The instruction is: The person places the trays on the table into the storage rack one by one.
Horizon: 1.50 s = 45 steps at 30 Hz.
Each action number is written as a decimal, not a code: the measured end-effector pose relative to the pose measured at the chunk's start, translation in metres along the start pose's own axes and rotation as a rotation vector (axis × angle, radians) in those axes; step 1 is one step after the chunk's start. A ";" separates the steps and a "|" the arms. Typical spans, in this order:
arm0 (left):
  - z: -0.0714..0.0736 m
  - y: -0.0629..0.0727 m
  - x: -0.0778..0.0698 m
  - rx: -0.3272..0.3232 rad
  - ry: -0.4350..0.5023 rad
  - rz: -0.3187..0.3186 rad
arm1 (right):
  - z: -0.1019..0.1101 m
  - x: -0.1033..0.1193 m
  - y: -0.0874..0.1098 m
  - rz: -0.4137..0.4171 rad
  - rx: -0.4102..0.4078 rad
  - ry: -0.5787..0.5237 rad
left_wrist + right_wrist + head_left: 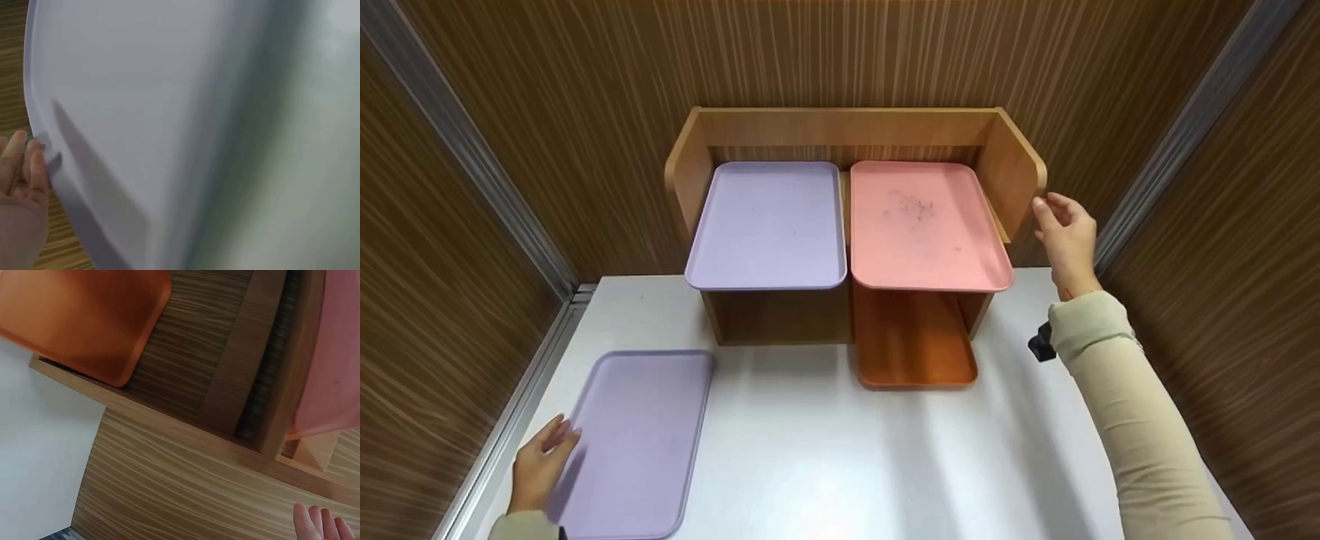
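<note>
My left hand [540, 461] is at the left rim of a lilac tray [641, 435] lying on the white table. Its fingers are loosely bent, with the fingertips [38, 163] close to the rim; whether they touch it is unclear. My right hand [1066, 236] is raised beside the right side panel of a wooden shelf [1016, 176]. Slightly bent in the head view, its fingers [315, 523] hold nothing. On the shelf's upper level lie a second lilac tray [769, 225] and a pink tray [926, 225] with dark marks. An orange tray [919, 352] sticks out of the lower right compartment.
The shelf stands at the back of the white table [825, 450], against a wood-grain wall [847, 52]. Wood-grain side walls with metal strips [472, 150] bound the space left and right. A small black device [1042, 343] is at my right wrist.
</note>
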<state>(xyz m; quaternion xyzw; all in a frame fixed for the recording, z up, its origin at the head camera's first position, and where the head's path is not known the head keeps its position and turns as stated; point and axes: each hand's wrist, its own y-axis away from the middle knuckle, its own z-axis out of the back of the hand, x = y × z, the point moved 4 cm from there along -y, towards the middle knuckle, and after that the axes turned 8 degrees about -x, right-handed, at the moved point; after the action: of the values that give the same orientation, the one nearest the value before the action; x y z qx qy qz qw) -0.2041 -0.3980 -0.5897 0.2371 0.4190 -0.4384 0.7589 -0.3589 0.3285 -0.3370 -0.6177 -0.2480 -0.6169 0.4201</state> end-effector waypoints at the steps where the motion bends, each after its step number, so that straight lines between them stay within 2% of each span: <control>1: 0.003 0.002 0.003 -0.003 0.011 0.005 | -0.001 0.002 -0.001 -0.005 0.003 -0.005; 9: 0.018 0.013 0.023 -0.003 0.084 0.075 | -0.010 0.015 -0.010 -0.061 0.025 -0.038; 15: 0.021 0.023 0.038 0.024 0.114 0.021 | -0.014 0.016 -0.012 -0.076 0.015 -0.001; 20: 0.024 0.031 0.044 0.005 0.049 -0.001 | -0.017 0.021 -0.015 -0.074 0.011 0.069; 23: 0.025 0.032 0.044 -0.021 0.007 -0.012 | -0.018 0.023 -0.016 -0.106 0.019 0.062; 29: 0.027 0.033 0.047 -0.079 -0.113 0.043 | -0.019 0.023 -0.018 -0.140 0.012 0.057; 34: 0.025 0.034 0.048 -0.134 -0.117 0.052 | -0.018 0.023 -0.021 -0.133 0.010 0.066; 39: 0.024 0.036 0.047 -0.170 -0.122 0.029 | -0.016 0.021 -0.022 -0.147 0.040 0.074; 42: 0.023 0.037 0.044 -0.179 -0.156 0.018 | -0.016 0.021 -0.021 -0.149 0.047 0.072; 45: 0.021 0.038 0.041 -0.167 -0.189 0.041 | -0.016 0.021 -0.021 -0.114 0.047 0.089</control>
<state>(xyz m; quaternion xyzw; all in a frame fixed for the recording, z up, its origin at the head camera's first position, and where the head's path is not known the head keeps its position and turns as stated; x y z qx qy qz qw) -0.1520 -0.4131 -0.6131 0.1394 0.3755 -0.4067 0.8211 -0.3829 0.3221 -0.3135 -0.5645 -0.2783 -0.6606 0.4092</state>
